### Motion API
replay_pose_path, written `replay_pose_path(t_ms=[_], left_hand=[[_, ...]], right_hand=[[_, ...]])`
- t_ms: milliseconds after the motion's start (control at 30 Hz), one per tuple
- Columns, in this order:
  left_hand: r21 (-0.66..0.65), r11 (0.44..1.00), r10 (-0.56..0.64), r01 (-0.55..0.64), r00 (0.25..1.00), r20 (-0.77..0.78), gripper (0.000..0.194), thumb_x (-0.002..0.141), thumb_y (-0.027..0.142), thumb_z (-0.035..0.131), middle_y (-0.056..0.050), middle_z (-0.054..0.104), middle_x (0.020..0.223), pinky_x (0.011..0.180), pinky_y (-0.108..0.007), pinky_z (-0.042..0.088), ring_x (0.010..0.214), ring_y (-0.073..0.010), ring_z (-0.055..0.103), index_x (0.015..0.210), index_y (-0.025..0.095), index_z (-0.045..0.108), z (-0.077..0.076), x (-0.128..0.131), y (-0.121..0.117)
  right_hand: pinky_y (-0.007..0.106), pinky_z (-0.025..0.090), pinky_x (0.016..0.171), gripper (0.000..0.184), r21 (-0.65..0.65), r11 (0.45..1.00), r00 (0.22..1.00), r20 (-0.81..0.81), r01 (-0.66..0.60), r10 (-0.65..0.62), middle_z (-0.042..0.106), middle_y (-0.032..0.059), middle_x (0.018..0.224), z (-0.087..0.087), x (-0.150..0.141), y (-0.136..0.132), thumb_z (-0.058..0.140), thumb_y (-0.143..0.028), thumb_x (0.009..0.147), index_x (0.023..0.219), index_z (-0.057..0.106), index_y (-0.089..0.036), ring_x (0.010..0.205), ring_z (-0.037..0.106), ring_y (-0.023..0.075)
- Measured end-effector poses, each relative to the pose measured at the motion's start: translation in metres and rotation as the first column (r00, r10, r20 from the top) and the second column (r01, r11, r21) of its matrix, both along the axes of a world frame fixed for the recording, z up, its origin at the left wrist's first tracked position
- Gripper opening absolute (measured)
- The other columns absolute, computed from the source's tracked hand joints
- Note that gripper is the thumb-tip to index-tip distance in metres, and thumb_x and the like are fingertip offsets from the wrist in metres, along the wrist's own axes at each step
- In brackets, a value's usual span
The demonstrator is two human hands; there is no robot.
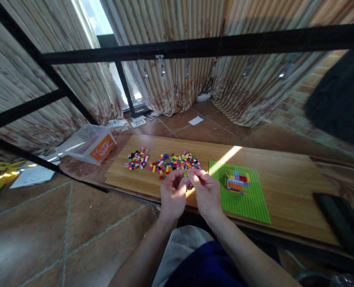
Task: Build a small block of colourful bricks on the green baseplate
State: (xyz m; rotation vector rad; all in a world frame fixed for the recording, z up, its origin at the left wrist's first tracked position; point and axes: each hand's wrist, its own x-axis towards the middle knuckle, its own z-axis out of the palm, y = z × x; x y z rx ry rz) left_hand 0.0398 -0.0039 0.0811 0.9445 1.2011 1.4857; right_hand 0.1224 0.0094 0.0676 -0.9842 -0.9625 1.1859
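My left hand (pixel 173 194) and my right hand (pixel 207 192) meet fingertip to fingertip over the front edge of the wooden board. Between them they pinch a small lime-green toy brick (pixel 185 174), partly hidden by the fingers. Just beyond the hands lies a pile of loose multicoloured bricks (pixel 182 160), with a smaller pile of bricks (pixel 137 158) to its left. On the right, a green baseplate (pixel 256 201) carries a low structure of bricks (pixel 237 182) in red, orange, yellow, blue and lilac.
A clear plastic box (pixel 88 139) with an orange label stands at the board's left end. The wooden board (pixel 290 179) spans the low table. At the right lies a dark flat object (pixel 338 217). A black metal rail (pixel 177 48) crosses in front of the curtains (pixel 177 20).
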Motion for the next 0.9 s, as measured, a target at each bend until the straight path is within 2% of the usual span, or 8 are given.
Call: replay_pose_path(t_ms=[200,400,500,600,667,767,900], left_hand=[[-0.032,0.998,0.064,-0.063,0.998,0.029,0.016,0.074,0.027,0.066,-0.002,0.065,0.073,0.064,-0.023,0.051,0.069,-0.0130,0.061,0.085,0.015,0.064,-0.006,0.005,0.001],[-0.054,0.994,0.098,-0.095,0.994,0.052,0.019,0.075,0.029,0.066,-0.005,0.069,0.083,0.070,-0.027,0.053,0.076,-0.0163,0.065,0.088,0.014,0.065,-0.012,0.011,0.002],[-0.037,0.993,0.116,-0.115,0.993,0.036,0.018,0.077,0.028,0.065,-0.006,0.069,0.086,0.072,-0.027,0.052,0.079,-0.0168,0.065,0.087,0.014,0.065,-0.014,0.012,0.003],[-0.008,0.995,0.096,-0.096,0.995,0.012,0.017,0.078,0.029,0.064,-0.004,0.069,0.082,0.068,-0.025,0.052,0.074,-0.0151,0.064,0.088,0.015,0.064,-0.017,0.008,0.004],[0.021,0.997,0.072,-0.071,0.997,-0.041,0.016,0.079,0.029,0.063,-0.003,0.067,0.080,0.065,-0.024,0.051,0.071,-0.0141,0.063,0.090,0.017,0.062,-0.022,0.003,0.005],[0.098,0.994,0.074,-0.053,0.974,-0.214,0.016,0.081,0.028,0.062,-0.004,0.066,0.087,0.074,-0.027,0.052,0.079,-0.0155,0.064,0.094,0.019,0.062,-0.027,-0.006,0.005],[0.226,0.974,0.099,-0.002,0.902,-0.421,0.017,0.082,0.024,0.062,-0.006,0.063,0.099,0.083,-0.028,0.050,0.094,-0.0176,0.061,0.098,0.021,0.065,-0.024,-0.014,0.003]], right_hand=[[0.024,0.044,0.057,0.020,-0.012,0.999,0.997,0.062,0.052,-0.051,0.064,0.0004,0.068,-0.005,-0.004,-0.001,0.060,-0.034,0.081,0.083,0.068,-0.016,0.061,0.055,0.0124],[0.025,0.043,0.061,0.023,0.000,0.992,0.981,0.152,0.124,-0.122,0.063,0.0011,0.072,-0.005,-0.009,0.000,0.056,-0.035,0.084,0.081,0.067,-0.016,0.066,0.055,0.0132],[0.026,0.044,0.063,0.024,-0.015,0.991,0.981,0.148,0.133,-0.130,0.065,0.0022,0.075,-0.005,-0.010,0.001,0.056,-0.036,0.083,0.083,0.068,-0.015,0.068,0.057,0.0141],[0.026,0.045,0.063,0.023,-0.042,0.995,0.993,0.069,0.094,-0.091,0.065,0.0014,0.074,-0.008,-0.009,0.003,0.061,-0.038,0.080,0.084,0.068,-0.016,0.068,0.057,0.0136],[0.024,0.044,0.058,0.026,-0.083,0.996,0.999,-0.024,0.045,-0.047,0.064,0.0003,0.072,-0.010,-0.007,0.004,0.061,-0.042,0.079,0.086,0.066,-0.017,0.063,0.055,0.0124],[0.021,0.039,0.048,0.033,-0.168,0.985,0.992,-0.121,-0.041,0.021,0.059,-0.0014,0.065,-0.010,-0.002,0.004,0.054,-0.049,0.083,0.083,0.063,-0.017,0.053,0.049,0.0101],[0.020,0.029,0.042,0.035,-0.162,0.981,0.994,-0.012,-0.105,0.105,0.044,-0.0063,0.049,-0.005,0.003,0.005,0.056,-0.048,0.083,0.065,0.053,-0.018,0.044,0.037,0.0075]])
